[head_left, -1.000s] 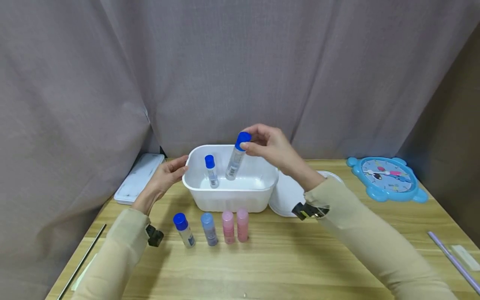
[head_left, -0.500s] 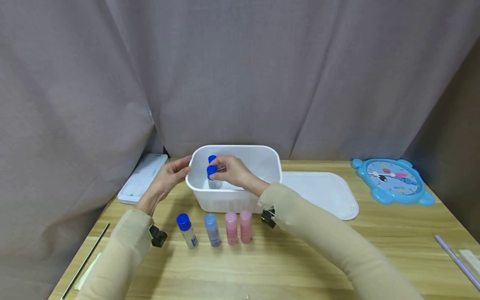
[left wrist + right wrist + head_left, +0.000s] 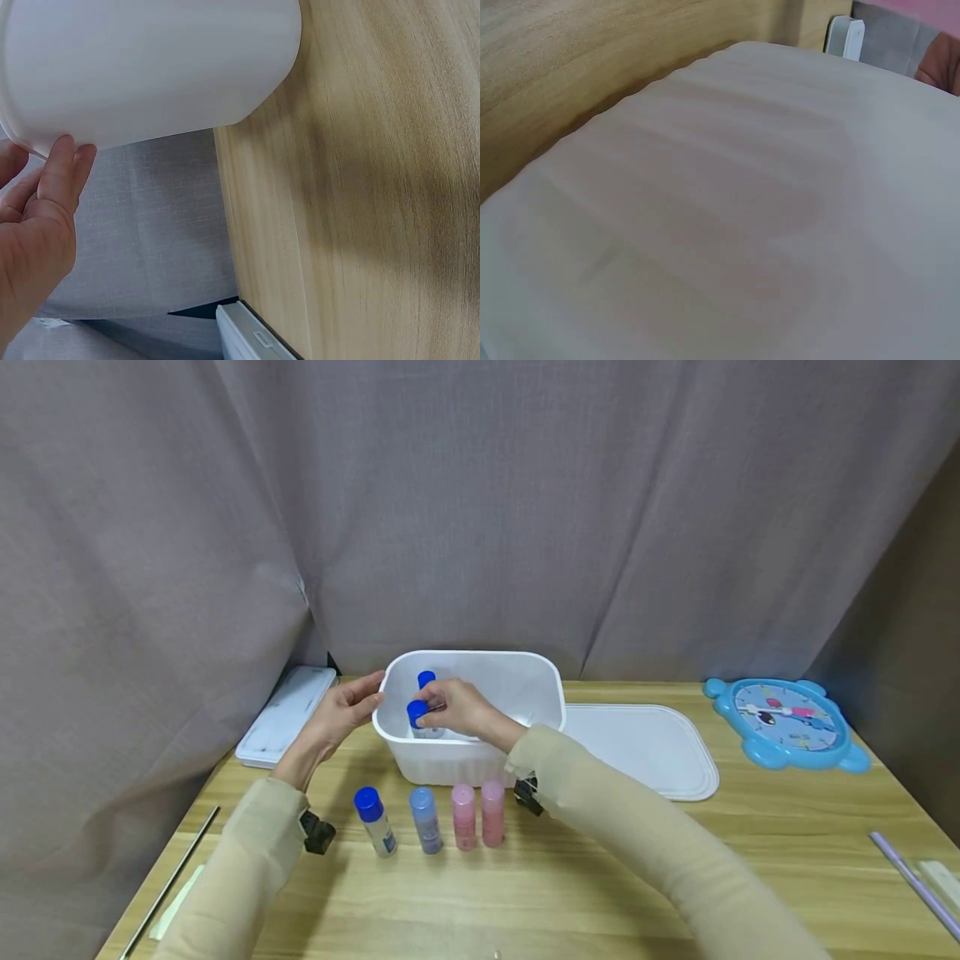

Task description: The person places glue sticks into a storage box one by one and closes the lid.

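Inside the white plastic bin [image 3: 457, 762], my right hand [image 3: 463, 706] pinches a glue stick by its blue cap [image 3: 417, 713]. Its clear lower part is partly hidden. Behind it stands another blue-capped glue stick [image 3: 426, 679], mostly covered by the hand. My left hand [image 3: 337, 718] touches the bin's left end near the rim; in the left wrist view its fingers [image 3: 60, 176] lie against the outer wall. In front of the bin stand one blue-capped glue stick [image 3: 375, 823], one light blue [image 3: 426, 822] and two pink ones [image 3: 464, 818]. The bin's wall [image 3: 705, 187] fills the right wrist view.
A white lid [image 3: 637, 747] lies right of the bin, partly behind it. Farther right are a blue toy clock [image 3: 787, 722] and a purple stick [image 3: 911, 877]. On the left are a white flat case [image 3: 285, 714] and a thin metal rod [image 3: 171, 881]. A grey curtain hangs behind.
My right hand has moved left and down into the bin with the glue stick, beside the other blue-capped one. My left hand stays at the bin's left end.
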`<control>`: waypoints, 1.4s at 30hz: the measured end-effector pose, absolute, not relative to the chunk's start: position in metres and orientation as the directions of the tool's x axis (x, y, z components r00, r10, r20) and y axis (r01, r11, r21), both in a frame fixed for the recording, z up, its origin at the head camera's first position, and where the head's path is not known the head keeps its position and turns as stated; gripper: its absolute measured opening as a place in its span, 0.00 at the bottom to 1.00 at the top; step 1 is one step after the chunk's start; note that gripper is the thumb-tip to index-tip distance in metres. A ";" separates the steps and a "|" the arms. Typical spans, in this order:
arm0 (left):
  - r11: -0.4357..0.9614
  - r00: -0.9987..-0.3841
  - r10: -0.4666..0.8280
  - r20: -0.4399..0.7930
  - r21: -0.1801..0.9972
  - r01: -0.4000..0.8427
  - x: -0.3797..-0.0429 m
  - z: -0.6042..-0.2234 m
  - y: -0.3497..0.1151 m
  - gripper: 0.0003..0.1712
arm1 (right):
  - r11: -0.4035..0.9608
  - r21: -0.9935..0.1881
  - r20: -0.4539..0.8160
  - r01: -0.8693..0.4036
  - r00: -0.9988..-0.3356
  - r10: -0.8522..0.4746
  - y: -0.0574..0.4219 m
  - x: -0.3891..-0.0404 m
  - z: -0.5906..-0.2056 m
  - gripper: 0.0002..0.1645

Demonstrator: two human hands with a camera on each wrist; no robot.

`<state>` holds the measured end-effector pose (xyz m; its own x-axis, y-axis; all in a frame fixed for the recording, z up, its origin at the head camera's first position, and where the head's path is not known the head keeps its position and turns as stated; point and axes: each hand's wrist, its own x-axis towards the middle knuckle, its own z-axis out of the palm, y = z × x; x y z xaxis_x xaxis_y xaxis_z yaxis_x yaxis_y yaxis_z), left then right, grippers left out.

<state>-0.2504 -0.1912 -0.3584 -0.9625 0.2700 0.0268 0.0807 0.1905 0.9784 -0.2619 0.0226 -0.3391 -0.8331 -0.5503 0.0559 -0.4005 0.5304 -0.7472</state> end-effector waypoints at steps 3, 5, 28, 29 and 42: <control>0.202 -0.965 0.261 0.011 0.977 0.066 -0.251 -0.359 -0.190 0.29 | 0.527 -0.742 0.055 -0.415 -0.821 -0.568 0.028 -0.257 -0.335 0.22; 0.211 -0.967 0.253 0.000 0.976 0.055 -0.251 -0.358 -0.189 0.29 | 0.507 -0.747 0.081 -0.431 -0.815 -0.574 0.036 -0.252 -0.331 0.23; 0.207 -0.970 0.243 -0.001 0.977 0.051 -0.248 -0.363 -0.195 0.30 | 0.363 -0.705 0.266 -0.609 -0.702 -0.661 0.123 -0.159 -0.376 0.21; 0.207 -0.970 0.242 -0.001 0.977 0.051 -0.248 -0.363 -0.194 0.29 | 0.351 -0.723 0.260 -0.595 -0.705 -0.659 0.124 -0.159 -0.375 0.19; 0.210 -0.967 0.256 0.007 0.976 0.062 -0.251 -0.358 -0.192 0.29 | 0.255 -0.875 0.255 -0.411 -0.840 -0.479 0.152 -0.185 -0.272 0.17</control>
<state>-0.2514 -0.1924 -0.3578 -0.9668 0.2556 0.0068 0.0624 0.2099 0.9757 -0.1849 0.1524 -0.2723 -0.8402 -0.4787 0.2549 -0.4109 0.2552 -0.8752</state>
